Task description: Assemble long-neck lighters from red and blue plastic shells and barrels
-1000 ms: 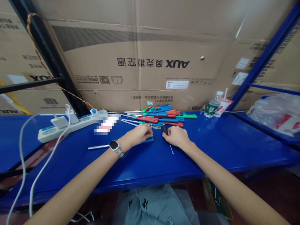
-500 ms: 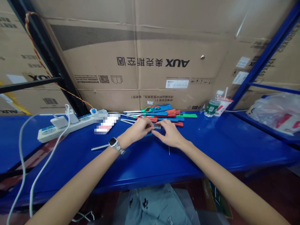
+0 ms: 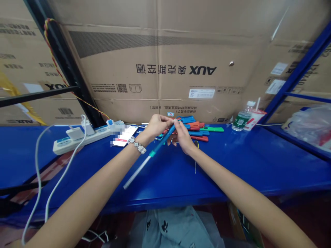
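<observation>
A long-necked lighter with a blue body (image 3: 163, 139), a green collar and a silver metal tube slants over the table, its tube pointing down toward the near left. My right hand (image 3: 184, 137) is closed around the upper part of the body, thumb on top. At that same upper end, the fingertips of my left hand (image 3: 157, 126) pinch; whether they also hold a small part is hidden. Behind my hands lies a pile of similar lighters (image 3: 198, 126) in blue, red, orange and green. A thin screwdriver (image 3: 196, 165) with a yellow handle lies beside my right wrist.
On the left stand a white power strip (image 3: 80, 139) with plugs and cables, and a phone (image 3: 126, 136). A water bottle (image 3: 241, 117) and a paper cup with a straw (image 3: 254, 120) are at the right. Cardboard (image 3: 176, 44) walls the back of the blue table (image 3: 232, 165).
The blue lighter has been raised off the table and tilted between my hands. Both hands have moved up slightly. The view has shifted a little to the left.
</observation>
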Demonstrator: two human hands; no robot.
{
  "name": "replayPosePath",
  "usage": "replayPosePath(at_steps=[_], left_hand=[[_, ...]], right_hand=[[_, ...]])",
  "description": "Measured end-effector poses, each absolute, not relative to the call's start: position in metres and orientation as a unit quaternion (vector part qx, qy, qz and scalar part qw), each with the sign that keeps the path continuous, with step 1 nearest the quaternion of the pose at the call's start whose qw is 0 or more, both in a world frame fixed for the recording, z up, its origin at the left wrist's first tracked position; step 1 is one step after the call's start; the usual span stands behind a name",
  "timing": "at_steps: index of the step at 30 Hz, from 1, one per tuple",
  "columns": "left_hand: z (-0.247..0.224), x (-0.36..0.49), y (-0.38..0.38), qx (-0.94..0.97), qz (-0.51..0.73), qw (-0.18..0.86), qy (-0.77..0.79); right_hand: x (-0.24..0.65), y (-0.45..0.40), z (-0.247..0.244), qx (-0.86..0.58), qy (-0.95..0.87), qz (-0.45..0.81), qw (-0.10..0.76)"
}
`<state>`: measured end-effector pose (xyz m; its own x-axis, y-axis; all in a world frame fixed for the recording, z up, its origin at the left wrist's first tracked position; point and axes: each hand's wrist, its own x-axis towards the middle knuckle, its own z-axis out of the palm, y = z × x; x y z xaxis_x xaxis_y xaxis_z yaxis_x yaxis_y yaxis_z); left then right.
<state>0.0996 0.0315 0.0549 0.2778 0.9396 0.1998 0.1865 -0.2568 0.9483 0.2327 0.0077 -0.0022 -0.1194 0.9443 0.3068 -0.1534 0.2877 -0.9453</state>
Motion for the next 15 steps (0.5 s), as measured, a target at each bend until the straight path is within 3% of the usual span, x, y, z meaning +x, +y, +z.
replayPosePath(at_steps=[7, 12, 15], left_hand=[[0.014, 0.089, 0.033, 0.561, 0.497, 0.540, 0.382], [-0.015, 0.080, 0.035, 0.539, 0.522, 0.537, 0.386], [-0.021, 0.076, 0.033, 0.600, 0.528, 0.458, 0.389]], right_hand=[[0.213, 0.012, -0.019, -0.410, -0.543, 0.479, 0.555], [0.210, 0.009, -0.025, -0.417, -0.557, 0.477, 0.537], [0.211, 0.010, -0.025, -0.409, -0.535, 0.506, 0.539]])
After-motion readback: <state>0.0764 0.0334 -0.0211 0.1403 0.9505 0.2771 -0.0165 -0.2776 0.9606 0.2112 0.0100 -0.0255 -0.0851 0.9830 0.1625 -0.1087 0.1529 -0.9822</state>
